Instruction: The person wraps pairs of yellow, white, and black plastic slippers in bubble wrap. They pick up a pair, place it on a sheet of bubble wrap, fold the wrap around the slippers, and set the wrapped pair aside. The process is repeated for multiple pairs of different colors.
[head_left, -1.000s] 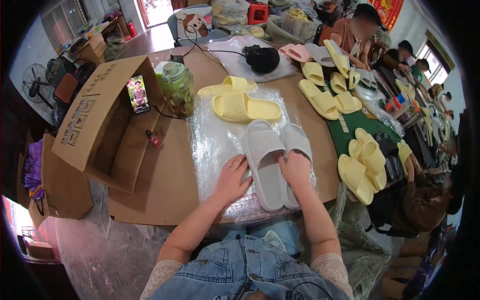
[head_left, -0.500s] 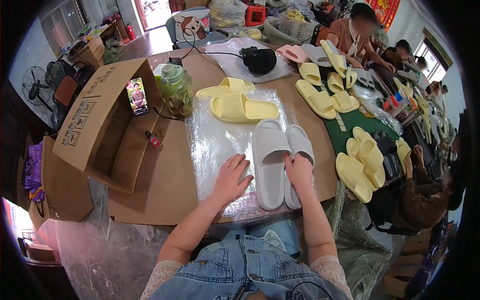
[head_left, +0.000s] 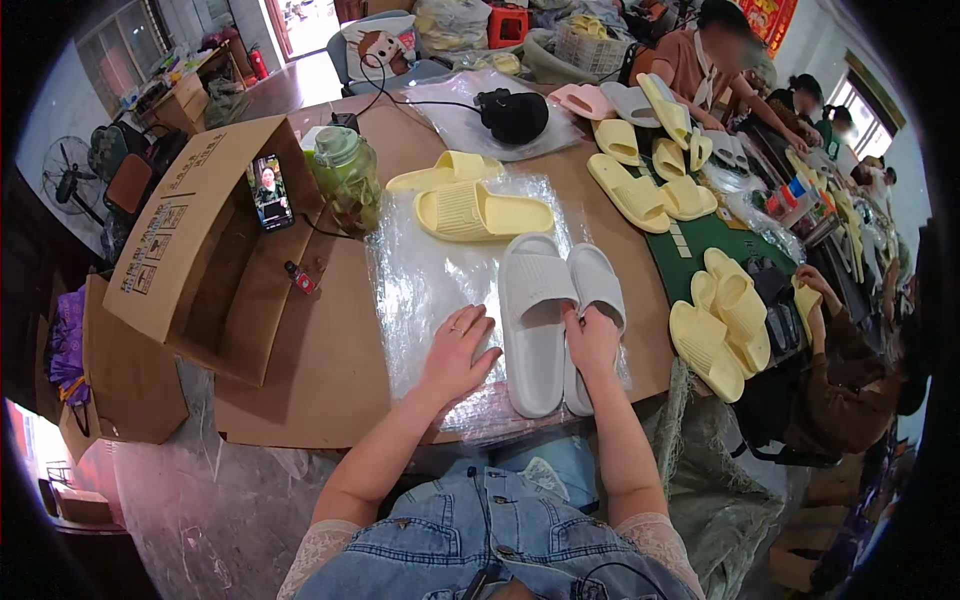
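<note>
Two pale grey slide slippers lie side by side in front of me, toes pointing away. My right hand (head_left: 592, 342) is closed on the right grey slipper (head_left: 596, 268), thumb at the inner edge and fingers over its strap opening; the hand hides part of the footbed. The left grey slipper (head_left: 534, 365) touches it. My left hand (head_left: 458, 352) rests with fingers spread on a stack of clear plastic bags (head_left: 410, 285), just left of the slippers. Beyond them, a yellow slipper (head_left: 515, 217) lies sideways across the plastic, with another yellow slipper (head_left: 425, 180) behind it.
On the left stand an open cardboard box (head_left: 190, 235), a phone (head_left: 270, 195) with a lit screen, a small red bottle (head_left: 301, 278) and a green jar (head_left: 345, 175). A black cap (head_left: 512, 117) lies at the back. Yellow slippers (head_left: 708, 345) are piled right; co-workers sit beyond.
Both hands and the grey slippers stay nearly in place; the whole view shifts slightly. The phone's picture is different. A co-worker's arm at the far right has moved.
</note>
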